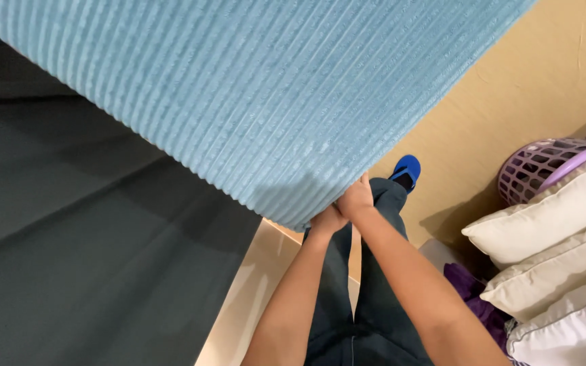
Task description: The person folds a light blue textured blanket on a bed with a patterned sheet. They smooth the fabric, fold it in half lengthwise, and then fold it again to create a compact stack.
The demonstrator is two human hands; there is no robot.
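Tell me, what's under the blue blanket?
Under the blue blanket lies a dark sheet. Both hands, left and right, grip its corner. How far the sheet runs beneath is covered.

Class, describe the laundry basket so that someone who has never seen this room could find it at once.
Start at the stack of white pillows on the right. Behind its top, against the tan wall, sits the laundry basket. It is the only lilac, lattice-sided thing there.
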